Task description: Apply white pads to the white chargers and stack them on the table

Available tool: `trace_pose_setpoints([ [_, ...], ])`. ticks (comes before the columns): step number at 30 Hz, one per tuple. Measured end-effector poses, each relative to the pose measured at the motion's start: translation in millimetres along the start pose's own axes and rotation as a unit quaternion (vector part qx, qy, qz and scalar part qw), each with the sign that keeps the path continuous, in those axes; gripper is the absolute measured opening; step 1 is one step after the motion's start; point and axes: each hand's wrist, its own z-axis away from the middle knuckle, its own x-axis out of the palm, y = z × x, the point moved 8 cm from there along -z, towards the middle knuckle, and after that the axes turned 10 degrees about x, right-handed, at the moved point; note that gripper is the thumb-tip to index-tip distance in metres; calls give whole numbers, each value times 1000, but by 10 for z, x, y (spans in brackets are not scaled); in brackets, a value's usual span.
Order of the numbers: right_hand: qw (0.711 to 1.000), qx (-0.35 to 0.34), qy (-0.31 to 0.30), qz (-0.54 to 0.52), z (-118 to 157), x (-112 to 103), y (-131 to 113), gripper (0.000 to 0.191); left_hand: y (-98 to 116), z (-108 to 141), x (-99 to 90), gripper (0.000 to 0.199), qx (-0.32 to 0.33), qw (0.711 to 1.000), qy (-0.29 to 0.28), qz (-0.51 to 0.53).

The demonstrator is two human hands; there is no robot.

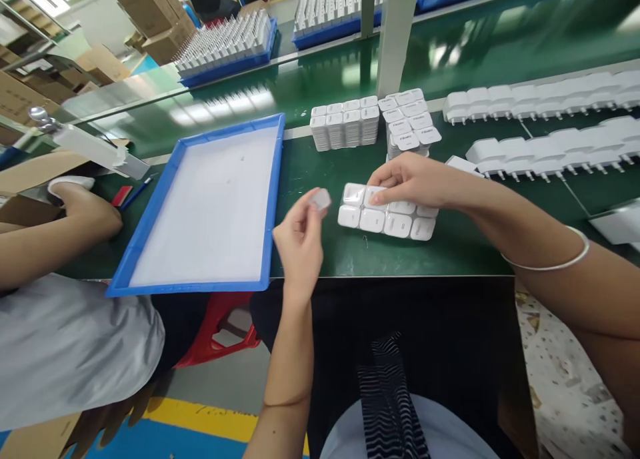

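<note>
My left hand point(301, 239) pinches a small white rounded piece point(321, 199) between thumb and fingertips, just right of the blue-rimmed tray. My right hand point(407, 182) rests its thumb and fingers on a sheet of white rounded pieces point(373, 220) in two rows, lying near the bench's front edge. Behind that sheet stand neat stacks of similar white pieces point(345, 127). Next to them is a looser stack point(411, 120), with its top sheets skewed and printed faces up.
The blue-rimmed tray point(274, 199) with a white base lies left on the green bench point(320, 262). Rows of white plug housings point(550, 153) stand at the right. A white post point(395, 39) rises behind the stacks. Another person's arm point(60, 235) reaches in at far left.
</note>
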Motion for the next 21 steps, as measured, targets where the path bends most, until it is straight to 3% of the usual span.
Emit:
trace_pose_setpoints([
  [3,999,5,36,-9,3,-156,30,16,49,27,-143,34,32,992,16,-118],
  [7,998,-17,42,-37,14,-165,-3,23,-30,179,146,45,27,937,-182,-299],
  [9,998,-25,44,-47,20,-122,-25,23,-7,258,251,47,24,925,-220,-309],
  [14,998,-50,20,-46,55,63,-107,19,419,248,198,40,125,968,-83,-203],
  [18,989,-141,-22,-30,160,212,-284,14,315,232,250,35,18,990,-128,-59],
  [21,980,-184,-56,-43,227,273,-361,10,235,234,231,33,-52,988,-144,35],
])
